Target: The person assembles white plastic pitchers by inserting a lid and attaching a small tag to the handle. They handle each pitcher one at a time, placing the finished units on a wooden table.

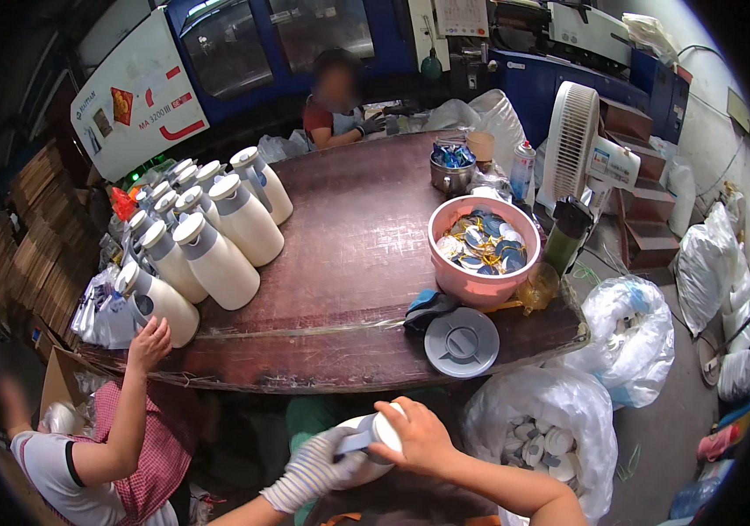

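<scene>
Close to my body, below the table's near edge, I hold a cream-white thermos jug (368, 473) with a grey handle. My left hand (318, 466), in a striped knit glove, is closed around the handle side. My bare right hand (421, 437) has its fingers wrapped over the white lid (385, 431) at the jug's top. My hands hide part of the jug. On the left of the table stand several similar jugs (221, 272) in a cluster. A co-worker's hand (151, 344) touches the nearest of them.
On the brown table (340, 228) are a pink bucket (471, 285) of round discs with yellow bands, a grey round lid (461, 342) and a metal pot (451, 180). A fan (571, 140) stands right. Plastic bags (524, 394) hold white parts. Another person (331, 114) sits across.
</scene>
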A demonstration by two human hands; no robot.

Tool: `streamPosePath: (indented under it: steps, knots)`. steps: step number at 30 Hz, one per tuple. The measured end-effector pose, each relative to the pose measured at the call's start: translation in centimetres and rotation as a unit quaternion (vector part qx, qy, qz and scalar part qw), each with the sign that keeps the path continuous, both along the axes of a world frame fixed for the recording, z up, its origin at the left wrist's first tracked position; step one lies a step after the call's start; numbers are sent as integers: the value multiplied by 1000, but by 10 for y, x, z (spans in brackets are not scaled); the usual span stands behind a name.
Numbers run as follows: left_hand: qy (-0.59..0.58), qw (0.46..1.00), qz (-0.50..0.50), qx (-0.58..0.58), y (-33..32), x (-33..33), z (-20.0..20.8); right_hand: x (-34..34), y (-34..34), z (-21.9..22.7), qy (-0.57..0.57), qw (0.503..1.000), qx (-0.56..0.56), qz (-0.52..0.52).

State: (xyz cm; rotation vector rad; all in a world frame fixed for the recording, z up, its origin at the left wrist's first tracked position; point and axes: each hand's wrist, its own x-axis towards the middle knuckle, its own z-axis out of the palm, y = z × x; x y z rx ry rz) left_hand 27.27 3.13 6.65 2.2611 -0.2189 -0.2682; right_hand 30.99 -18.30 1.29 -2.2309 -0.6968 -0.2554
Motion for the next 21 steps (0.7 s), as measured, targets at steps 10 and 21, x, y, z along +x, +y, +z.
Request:
streamPosePath:
  steps: [10, 21]
  knots:
    - [61, 974, 69, -208, 33, 25, -46, -14, -20, 27, 18, 987, 2, 163]
    - [113, 976, 105, -153, 38, 46, -82, -16, 9, 36, -126, 967, 40, 219]
